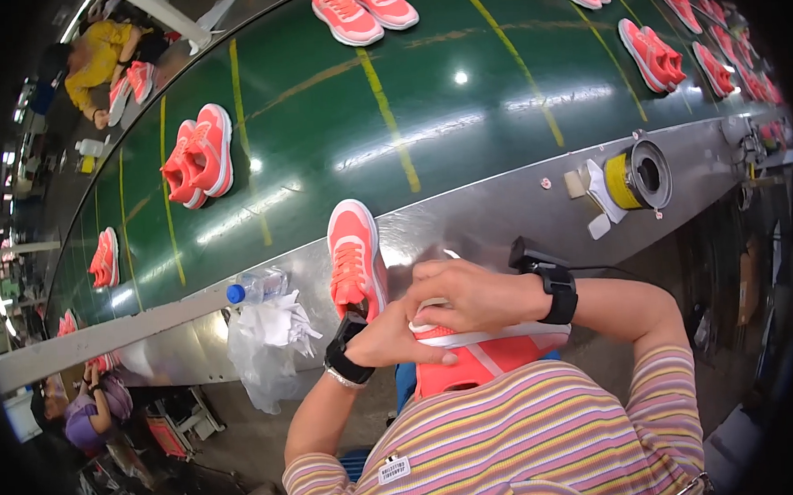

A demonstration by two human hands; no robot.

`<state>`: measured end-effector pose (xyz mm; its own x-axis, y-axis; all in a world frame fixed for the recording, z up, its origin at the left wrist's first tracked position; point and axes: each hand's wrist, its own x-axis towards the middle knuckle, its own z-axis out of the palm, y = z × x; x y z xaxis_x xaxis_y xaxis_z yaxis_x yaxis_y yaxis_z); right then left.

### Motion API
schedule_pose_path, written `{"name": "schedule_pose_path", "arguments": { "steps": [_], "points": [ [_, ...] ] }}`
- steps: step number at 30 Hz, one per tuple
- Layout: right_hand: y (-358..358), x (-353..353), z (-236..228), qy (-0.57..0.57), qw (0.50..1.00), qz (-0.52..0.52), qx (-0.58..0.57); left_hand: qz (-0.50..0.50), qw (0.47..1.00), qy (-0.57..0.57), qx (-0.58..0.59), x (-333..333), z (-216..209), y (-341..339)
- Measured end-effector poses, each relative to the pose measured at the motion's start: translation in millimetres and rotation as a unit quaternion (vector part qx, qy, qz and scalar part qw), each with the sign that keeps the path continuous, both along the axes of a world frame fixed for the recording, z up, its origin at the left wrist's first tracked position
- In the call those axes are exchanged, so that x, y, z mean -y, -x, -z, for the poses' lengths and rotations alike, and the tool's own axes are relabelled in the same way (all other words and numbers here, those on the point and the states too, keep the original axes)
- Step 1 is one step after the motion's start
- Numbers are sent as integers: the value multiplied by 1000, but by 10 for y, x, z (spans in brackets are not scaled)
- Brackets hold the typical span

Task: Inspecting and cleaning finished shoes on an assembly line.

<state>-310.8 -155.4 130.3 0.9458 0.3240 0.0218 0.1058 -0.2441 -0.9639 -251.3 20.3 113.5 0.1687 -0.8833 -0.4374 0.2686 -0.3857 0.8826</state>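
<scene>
A coral-pink sneaker (488, 359) with a white sole is held on its side close against my striped shirt. My left hand (390, 336) is closed around one end of it, thumb lying on the coral upper. The fingers of my right hand (462, 293) are bent and pressed together at the white sole edge of the same end, beside the left hand. Whether anything small is pinched between them is hidden. Another coral sneaker (352, 254) stands on the metal ledge just beyond my left hand, toe pointing away.
A green conveyor belt (309, 118) with yellow lines carries several coral sneakers. On the metal ledge (511, 210) are a yellow-and-grey roll (639, 176) and, left, a plastic bag (263, 353) with white paper. A pale bar (114, 338) crosses at left. Co-workers sit at far left.
</scene>
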Motion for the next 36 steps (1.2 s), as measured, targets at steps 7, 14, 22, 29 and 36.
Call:
{"name": "schedule_pose_path", "arguments": {
  "steps": [7, 14, 22, 29, 36],
  "points": [
    [418, 196, 226, -69, 997, 37, 3, 29, 998, 14, 47, -155, 160, 7],
    [637, 501, 166, -28, 991, 3, -128, 59, 995, 9, 84, -176, 84, 48],
    [622, 427, -91, -54, 994, 13, -92, 0, 977, 39, 211, -137, -338, 144],
    [705, 354, -95, -126, 986, 17, -111, -48, 958, 49, 279, -137, -305, 309],
    [794, 348, -46, -96, 992, 43, -76, -190, 980, 47, 25, -105, -100, 600]
  ]
}}
